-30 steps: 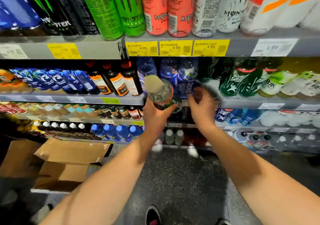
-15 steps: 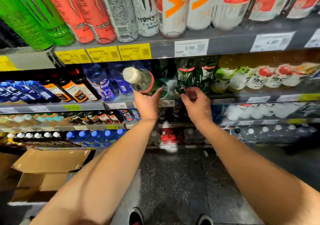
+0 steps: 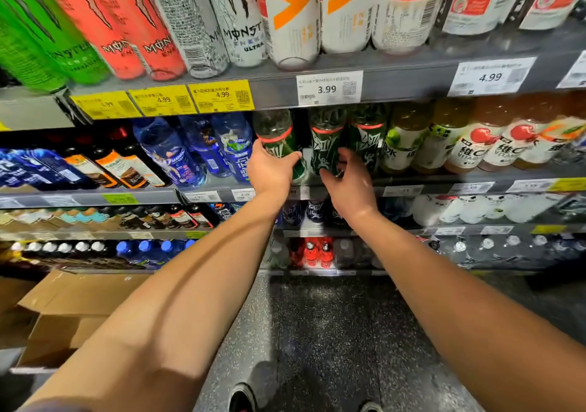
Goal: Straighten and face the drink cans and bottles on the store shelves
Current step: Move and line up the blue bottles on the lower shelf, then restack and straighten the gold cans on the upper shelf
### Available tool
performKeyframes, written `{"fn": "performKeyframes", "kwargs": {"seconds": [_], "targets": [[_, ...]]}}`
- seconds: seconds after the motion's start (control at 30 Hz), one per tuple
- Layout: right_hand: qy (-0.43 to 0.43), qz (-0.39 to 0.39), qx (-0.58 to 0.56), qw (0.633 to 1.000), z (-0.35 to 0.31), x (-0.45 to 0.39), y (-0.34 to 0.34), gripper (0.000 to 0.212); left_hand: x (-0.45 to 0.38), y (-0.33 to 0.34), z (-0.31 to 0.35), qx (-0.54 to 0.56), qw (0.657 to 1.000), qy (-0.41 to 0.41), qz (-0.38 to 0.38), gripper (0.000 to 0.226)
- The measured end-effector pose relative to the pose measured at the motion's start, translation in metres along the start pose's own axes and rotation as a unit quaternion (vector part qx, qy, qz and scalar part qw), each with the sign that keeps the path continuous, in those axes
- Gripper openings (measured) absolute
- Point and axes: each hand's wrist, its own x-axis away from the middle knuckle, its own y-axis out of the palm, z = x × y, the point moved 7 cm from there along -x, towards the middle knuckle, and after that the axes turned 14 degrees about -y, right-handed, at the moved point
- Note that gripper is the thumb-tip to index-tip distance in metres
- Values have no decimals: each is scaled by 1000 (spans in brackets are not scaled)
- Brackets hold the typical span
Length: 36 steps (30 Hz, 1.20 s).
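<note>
Left hand (image 3: 272, 170), fingers wrapped around a green bottle (image 3: 279, 140) (red band at its shoulder), which stands upright on the second shelf (image 3: 412, 180), just right of the blue bottles (image 3: 196, 151). Right hand (image 3: 348, 186), fingers curled against the base of the neighbouring green bottle (image 3: 325, 145); whether they actually clamp it cannot be told. Above, tall cans (image 3: 234, 21) over price tags (image 3: 329, 89).

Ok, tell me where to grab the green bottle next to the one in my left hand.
Take the green bottle by its labelled middle, from the open front. The shelf above hides its cap, and bottles flank both sides, so only the front face is free.
</note>
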Motion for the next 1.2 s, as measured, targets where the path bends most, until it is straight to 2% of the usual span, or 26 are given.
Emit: {"fn": "performKeyframes", "kwargs": {"seconds": [0.2, 0.4, 0.53, 0.7, 0.9, 1.1, 1.2], "targets": [[37, -5, -17, 999, 5, -4, 8, 56, 0, 12, 7, -46, 997, 53, -39, 59], [50, -32, -28, 998, -15, 4, 1, 47, 6, -5, -8, 3, 995, -12, -97, 76], [44, -86, -32, 995, -49, 12, -13, 41, 26, -33, -3, 2, 991, -17, -131, 43], [-56, -125, -40, 990, -134, 19, -47, 28, 67, -97, 47, 41, 984, 28, -173, 18], [-114, -138, -109, 978, -262, 11, -95, 12, 111, -200, 145, 90, 972, 105, -190, 13], [-209, -107, -103, 966, -386, -11, -129, 9, 124, -300, 230, 123, 964, 175, -159, 11], [-243, -107, -91, 960, -432, -17, -133, 13, 119, -349, 257, 152, 960, 180, -148, 11]]}}
